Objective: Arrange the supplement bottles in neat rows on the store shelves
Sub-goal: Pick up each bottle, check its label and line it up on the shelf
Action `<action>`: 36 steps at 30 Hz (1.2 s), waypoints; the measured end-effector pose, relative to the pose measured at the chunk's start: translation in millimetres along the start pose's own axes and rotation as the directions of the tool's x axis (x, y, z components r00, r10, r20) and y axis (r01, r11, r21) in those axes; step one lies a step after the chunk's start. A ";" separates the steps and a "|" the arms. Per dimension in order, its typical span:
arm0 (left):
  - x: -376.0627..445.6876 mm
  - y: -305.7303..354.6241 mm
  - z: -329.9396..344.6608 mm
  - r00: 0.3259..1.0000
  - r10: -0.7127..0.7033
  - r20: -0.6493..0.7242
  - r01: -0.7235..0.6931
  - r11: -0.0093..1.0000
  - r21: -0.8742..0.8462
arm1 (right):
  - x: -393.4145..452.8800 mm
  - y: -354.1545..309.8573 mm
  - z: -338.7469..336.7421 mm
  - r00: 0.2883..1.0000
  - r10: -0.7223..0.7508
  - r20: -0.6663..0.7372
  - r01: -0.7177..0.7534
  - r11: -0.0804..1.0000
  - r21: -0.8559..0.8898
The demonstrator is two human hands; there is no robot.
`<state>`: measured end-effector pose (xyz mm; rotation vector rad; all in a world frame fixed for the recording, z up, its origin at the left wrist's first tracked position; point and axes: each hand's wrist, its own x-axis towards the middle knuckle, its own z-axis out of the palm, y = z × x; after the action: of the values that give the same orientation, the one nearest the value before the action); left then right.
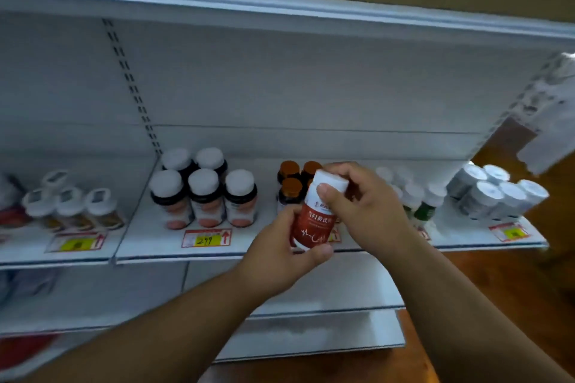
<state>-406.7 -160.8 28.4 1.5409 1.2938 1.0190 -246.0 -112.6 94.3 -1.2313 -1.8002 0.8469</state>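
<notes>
Holding a red-labelled white plastic supplement bottle [314, 221] in front of the white metal store shelf [174, 250], you have both hands on it. Your left hand [280, 246] grips the lower body from 7 o'clock, fingers curled behind and thumb across the base. Your right hand [364, 199] pinches the white cap from 2 o'clock, thumb on the front of the neck. The bottle leans slightly, cap toward 1 o'clock, clear of the shelf surface.

On the shelf at 9 o'clock of the bottle stand five dark bottles with white lids and pink labels [205, 193], in two rows. Just behind the bottle, brown-capped amber bottles [291, 179] are partly hidden. At 3 o'clock sit white-capped green-labelled bottles [424, 202], blurred, then silver-lidded tubs [491, 193]. A yellow price tag [206, 238] sits on the shelf's front.
</notes>
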 end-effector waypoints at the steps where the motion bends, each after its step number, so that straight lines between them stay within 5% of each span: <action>1: -8.2 -3.1 -6.1 0.999 -0.016 -0.039 0.017 1.000 0.024 | 2.5 -0.4 10.1 1.000 -0.020 0.021 0.019 1.000 0.023; 10: -97.5 -33.1 -115.6 0.952 -0.087 -0.294 0.096 0.995 0.014 | -11.6 -62.2 139.9 0.965 -0.156 0.209 0.129 0.982 0.139; 18: -195.7 -78.7 -266.4 0.904 -0.026 -0.426 0.109 0.979 0.171 | -35.6 -151.8 296.2 0.957 -0.205 0.207 0.164 0.966 0.198; 24: -202.4 -95.0 -340.2 0.854 0.027 -0.519 0.168 0.930 0.326 | -14.4 -192.4 343.7 0.973 -0.175 0.148 0.164 0.983 0.079; 30: -172.7 -110.2 -390.7 0.811 0.121 -0.572 0.234 0.830 0.507 | 48.4 -206.8 383.3 0.975 -0.197 0.104 0.193 0.980 0.044; 36: -142.8 -110.2 -450.6 0.840 0.272 -0.470 0.264 0.553 0.791 | 118.3 -221.1 427.7 0.966 -0.210 0.152 0.234 0.958 -0.165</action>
<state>-884.5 -243.8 49.7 2.0017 2.4719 0.8996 -741.7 -108.9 107.2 -1.0765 -2.1175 0.6610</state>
